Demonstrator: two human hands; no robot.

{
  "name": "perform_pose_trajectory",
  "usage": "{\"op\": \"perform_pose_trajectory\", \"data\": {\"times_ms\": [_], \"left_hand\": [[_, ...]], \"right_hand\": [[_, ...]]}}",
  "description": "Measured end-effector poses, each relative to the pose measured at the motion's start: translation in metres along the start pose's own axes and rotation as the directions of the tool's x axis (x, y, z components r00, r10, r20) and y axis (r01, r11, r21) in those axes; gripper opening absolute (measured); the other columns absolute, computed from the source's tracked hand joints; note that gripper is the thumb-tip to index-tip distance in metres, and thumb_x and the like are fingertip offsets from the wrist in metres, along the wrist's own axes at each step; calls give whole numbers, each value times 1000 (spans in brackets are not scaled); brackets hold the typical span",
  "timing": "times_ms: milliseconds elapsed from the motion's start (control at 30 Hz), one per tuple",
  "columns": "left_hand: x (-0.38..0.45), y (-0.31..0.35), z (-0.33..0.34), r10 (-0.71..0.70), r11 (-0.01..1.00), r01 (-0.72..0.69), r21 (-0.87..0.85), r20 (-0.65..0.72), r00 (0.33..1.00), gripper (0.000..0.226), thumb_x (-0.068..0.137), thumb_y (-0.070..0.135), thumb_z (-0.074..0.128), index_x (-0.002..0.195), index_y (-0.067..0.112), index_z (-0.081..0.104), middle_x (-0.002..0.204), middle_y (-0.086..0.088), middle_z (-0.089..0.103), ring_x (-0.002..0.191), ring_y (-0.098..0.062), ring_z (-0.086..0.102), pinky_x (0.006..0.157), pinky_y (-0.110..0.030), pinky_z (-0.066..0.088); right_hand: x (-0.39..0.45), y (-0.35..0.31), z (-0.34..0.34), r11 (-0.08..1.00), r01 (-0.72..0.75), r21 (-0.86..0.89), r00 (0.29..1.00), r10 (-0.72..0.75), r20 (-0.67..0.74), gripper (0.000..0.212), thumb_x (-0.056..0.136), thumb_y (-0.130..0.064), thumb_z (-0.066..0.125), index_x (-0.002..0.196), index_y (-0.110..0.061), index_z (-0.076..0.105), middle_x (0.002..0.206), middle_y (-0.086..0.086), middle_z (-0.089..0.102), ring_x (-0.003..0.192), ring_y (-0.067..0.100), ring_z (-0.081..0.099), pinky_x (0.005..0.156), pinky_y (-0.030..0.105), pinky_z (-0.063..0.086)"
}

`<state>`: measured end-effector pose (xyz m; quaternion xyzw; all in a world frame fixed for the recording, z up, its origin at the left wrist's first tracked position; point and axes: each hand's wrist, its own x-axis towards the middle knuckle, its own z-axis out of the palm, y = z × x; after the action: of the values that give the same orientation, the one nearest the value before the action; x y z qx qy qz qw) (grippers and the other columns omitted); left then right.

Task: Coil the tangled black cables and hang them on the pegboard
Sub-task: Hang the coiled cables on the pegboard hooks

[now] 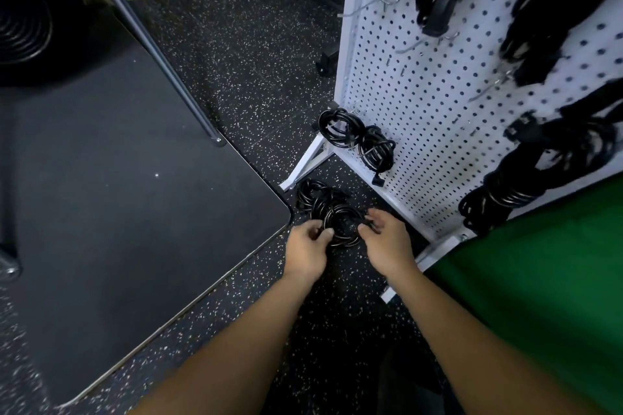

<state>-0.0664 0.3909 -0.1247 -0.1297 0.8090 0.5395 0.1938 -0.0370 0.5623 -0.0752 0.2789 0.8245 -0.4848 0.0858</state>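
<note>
Cable (340, 221): black coil above the floor (236, 44), near the pegboard (438, 145) foot.
Left hand (305, 254): grips the coil's left side.
Right hand (387, 239): pinches its right side.
Pegboard: white, hung with coiled cables (357, 141).
Surface (118, 162): dark, at left.

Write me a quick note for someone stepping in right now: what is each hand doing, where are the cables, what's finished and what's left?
Left hand: grip on the left side of the black cable coil.
Right hand: grip on the coil's right side, pinching a strand.
The coil is held low over the speckled floor, with another cable bundle lying just behind it.
Done: several coils already hang on the white pegboard, including two small ones near its lower left corner.
Left: finish this coil, hang it, then do the floor bundle.
</note>
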Motion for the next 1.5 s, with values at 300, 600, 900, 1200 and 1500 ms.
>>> {"op": "perform_pose_trajectory", "data": {"times_ms": [300, 600, 900, 1200, 1500], "left_hand": [[-54, 119, -67, 400, 904, -394, -163, -1, 917, 17, 106, 14, 71, 114, 28, 78, 105, 12, 81, 99, -8, 75, 97, -36, 60], [-82, 213, -59, 574, 761, -519, -390, 31, 818, 26, 108, 17, 69, 133, 24, 73, 128, -4, 77, 122, -34, 72, 110, -62, 54], [-82, 256, -36, 567, 751, -473, -461, 81, 820, 29, 112, 14, 61, 139, 20, 71, 127, -4, 79, 120, -29, 75, 109, -59, 57], [-68, 262, -22, 614, 728, -536, -427, 58, 787, 31, 110, 23, 64, 140, 24, 71, 134, -1, 77, 127, -27, 72, 112, -57, 54], [-64, 271, 20, 559, 772, -475, -422, 96, 824, 37, 109, 23, 66, 145, 29, 69, 129, 9, 78, 110, -23, 77, 103, -51, 61]], "right_hand": [[-92, -72, -36, 906, 138, 399, 987, -161, 24, 37, 113, -31, 60, 147, -23, 47, 132, 6, 72, 108, 18, 80, 94, 46, 67], [-121, -123, -75, 848, 374, 377, 920, -286, -268, 68, 113, -55, 48, 168, -18, 34, 141, -5, 69, 119, 1, 73, 111, 30, 56], [-106, -138, -79, 773, 475, 420, 844, -265, -466, 71, 113, -60, 42, 168, -18, 31, 148, 1, 66, 127, 4, 70, 116, 43, 53], [-93, -134, -87, 806, 482, 343, 810, -260, -526, 81, 112, -66, 38, 170, -11, 30, 162, 7, 55, 152, 19, 49, 128, 47, 37], [-58, -134, -81, 667, 385, 638, 862, -12, -507, 52, 108, -63, 49, 146, -29, 62, 133, -3, 76, 124, 11, 73, 111, 44, 56]]}}
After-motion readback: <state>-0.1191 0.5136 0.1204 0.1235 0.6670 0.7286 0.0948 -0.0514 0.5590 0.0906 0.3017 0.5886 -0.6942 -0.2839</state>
